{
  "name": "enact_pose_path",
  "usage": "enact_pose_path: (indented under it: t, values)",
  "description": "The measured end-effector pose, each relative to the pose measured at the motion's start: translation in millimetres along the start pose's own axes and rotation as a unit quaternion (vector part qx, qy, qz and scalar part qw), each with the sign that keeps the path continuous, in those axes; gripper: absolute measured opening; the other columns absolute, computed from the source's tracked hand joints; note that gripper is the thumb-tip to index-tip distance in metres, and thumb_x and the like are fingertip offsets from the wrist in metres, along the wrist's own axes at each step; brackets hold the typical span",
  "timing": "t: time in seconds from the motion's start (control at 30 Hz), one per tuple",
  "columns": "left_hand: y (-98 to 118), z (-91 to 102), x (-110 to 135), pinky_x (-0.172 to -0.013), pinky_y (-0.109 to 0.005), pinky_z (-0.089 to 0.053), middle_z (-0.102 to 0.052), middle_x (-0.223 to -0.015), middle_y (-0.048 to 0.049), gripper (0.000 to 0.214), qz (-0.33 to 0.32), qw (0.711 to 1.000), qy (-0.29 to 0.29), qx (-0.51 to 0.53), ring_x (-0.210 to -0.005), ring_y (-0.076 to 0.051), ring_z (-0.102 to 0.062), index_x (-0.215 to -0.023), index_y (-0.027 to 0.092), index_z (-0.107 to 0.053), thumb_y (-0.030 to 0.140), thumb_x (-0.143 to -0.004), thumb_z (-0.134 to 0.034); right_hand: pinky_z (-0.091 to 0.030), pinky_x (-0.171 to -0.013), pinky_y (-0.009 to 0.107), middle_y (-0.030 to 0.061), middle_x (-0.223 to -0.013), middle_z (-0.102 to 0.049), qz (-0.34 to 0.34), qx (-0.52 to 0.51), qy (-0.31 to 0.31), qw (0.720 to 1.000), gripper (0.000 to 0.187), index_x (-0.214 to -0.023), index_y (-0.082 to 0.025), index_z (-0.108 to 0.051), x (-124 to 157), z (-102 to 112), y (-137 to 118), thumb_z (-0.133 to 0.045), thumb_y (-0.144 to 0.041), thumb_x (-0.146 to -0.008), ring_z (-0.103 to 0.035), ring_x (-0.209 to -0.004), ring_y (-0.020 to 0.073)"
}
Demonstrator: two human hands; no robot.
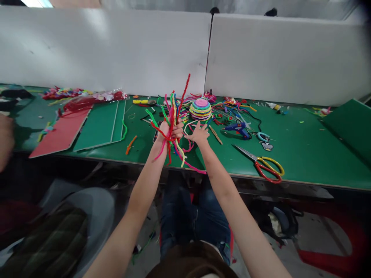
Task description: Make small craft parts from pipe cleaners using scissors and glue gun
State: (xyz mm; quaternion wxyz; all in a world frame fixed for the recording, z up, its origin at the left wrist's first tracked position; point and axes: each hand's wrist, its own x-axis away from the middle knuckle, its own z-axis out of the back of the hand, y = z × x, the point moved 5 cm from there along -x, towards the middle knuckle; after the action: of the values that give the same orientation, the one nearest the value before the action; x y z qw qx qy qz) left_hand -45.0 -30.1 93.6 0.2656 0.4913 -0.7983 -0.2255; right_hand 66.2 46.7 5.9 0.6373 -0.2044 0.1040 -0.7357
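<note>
My left hand [174, 129] is closed around a loose bundle of pipe cleaners [173, 110] in red, green, pink, blue and yellow. Their ends stick out above and below the fist, and one long red end points up high. Beside it, my right hand [199, 134] is spread with its fingers apart, over more pipe cleaners on the table. Just beyond the right hand sits a striped, rainbow-coloured dome [200, 109] with a pink top. A dark flat object lies partly hidden behind my left wrist.
Right of my hands lie a blue glue gun [238, 128], large scissors [262, 162], small light-blue pliers [263, 136] and a thin stick [216, 134]. Red [62, 133] and green boards [100, 125] lie left. A white partition [110, 50] closes the back. Someone's arm [5, 141] shows at far left.
</note>
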Motion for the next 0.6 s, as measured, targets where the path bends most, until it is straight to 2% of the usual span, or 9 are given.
enact_pose_path:
  t: [0.07, 0.13, 0.23, 0.33, 0.4, 0.53, 0.6]
  values:
    - [-0.2, 6.3, -0.4, -0.029, -0.014, -0.017, -0.027, -0.043, 0.0063, 0.041, 0.003, 1.000, 0.013, 0.002, -0.028, -0.003, -0.022, -0.066, 0.017, -0.045, 0.034, -0.095, -0.022, -0.025, -0.095, 0.065, 0.0326, -0.147, -0.006, -0.017, 0.015, -0.029, 0.999, 0.120, -0.145, -0.015, -0.011, -9.4, 2.4, -4.8, -0.081, -0.041, -0.051, -0.021, -0.131, 0.0484]
    - [-0.6, 13.4, -2.1, -0.030, -0.014, -0.020, -0.028, -0.045, 0.0066, 0.037, -0.004, 1.000, 0.023, 0.015, -0.028, -0.002, -0.023, -0.067, 0.017, -0.046, 0.034, -0.094, -0.026, -0.032, -0.091, 0.063, 0.0342, -0.142, -0.019, -0.014, 0.030, -0.038, 0.999, 0.115, -0.142, -0.011, -0.015, -13.6, 3.8, -8.7, -0.082, -0.033, -0.051, -0.028, -0.128, 0.0474]
    - [-2.2, 23.0, -8.3, -0.031, -0.014, -0.022, -0.029, -0.046, 0.0069, 0.036, -0.015, 0.999, 0.022, 0.044, -0.029, -0.002, -0.025, -0.069, 0.017, -0.046, 0.034, -0.094, -0.027, -0.043, -0.088, 0.050, 0.0292, -0.130, -0.037, 0.018, 0.040, -0.031, 0.999, 0.090, -0.137, -0.009, -0.024, -8.9, 3.6, -11.0, -0.073, -0.026, -0.064, -0.044, -0.120, 0.0392]
    - [-5.6, 28.9, -17.4, -0.030, -0.014, -0.021, -0.027, -0.045, 0.0072, 0.039, -0.008, 0.998, 0.009, 0.062, -0.028, -0.002, -0.022, -0.068, 0.016, -0.046, 0.035, -0.095, -0.025, -0.047, -0.085, 0.041, 0.0242, -0.124, -0.044, 0.053, 0.054, -0.043, 0.996, 0.062, -0.129, -0.010, -0.031, 2.2, 1.6, -7.8, -0.060, -0.021, -0.075, -0.056, -0.108, 0.0308]
    - [-7.4, 29.6, -23.6, -0.029, -0.014, -0.019, -0.026, -0.045, 0.0072, 0.042, -0.008, 0.998, -0.008, 0.065, -0.028, -0.003, -0.020, -0.067, 0.015, -0.046, 0.035, -0.095, -0.022, -0.047, -0.085, 0.040, 0.0219, -0.118, -0.048, 0.081, 0.071, -0.059, 0.992, 0.052, -0.124, -0.011, -0.035, 8.7, 1.6, -4.5, -0.055, -0.017, -0.076, -0.058, -0.105, 0.0296]
    - [-13.5, 25.8, -36.1, -0.029, -0.014, -0.017, -0.028, -0.043, 0.0067, 0.047, 0.003, 0.998, -0.043, 0.047, -0.027, -0.003, -0.018, -0.068, 0.014, -0.049, 0.030, -0.096, -0.015, -0.046, -0.083, 0.043, 0.0213, -0.114, -0.051, 0.124, 0.097, -0.079, 0.984, 0.042, -0.116, -0.012, -0.039, 15.1, 6.8, 3.5, -0.049, -0.011, -0.075, -0.059, -0.101, 0.0313]
    - [-17.6, 23.1, -43.3, -0.029, -0.014, -0.018, -0.029, -0.043, 0.0064, 0.045, 0.017, 0.998, -0.050, 0.030, -0.027, -0.004, -0.018, -0.068, 0.014, -0.050, 0.028, -0.095, -0.016, -0.046, -0.080, 0.041, 0.0192, -0.112, -0.052, 0.145, 0.090, -0.087, 0.981, 0.036, -0.113, -0.013, -0.040, 15.5, 12.4, 8.1, -0.044, -0.011, -0.077, -0.060, -0.096, 0.0290]
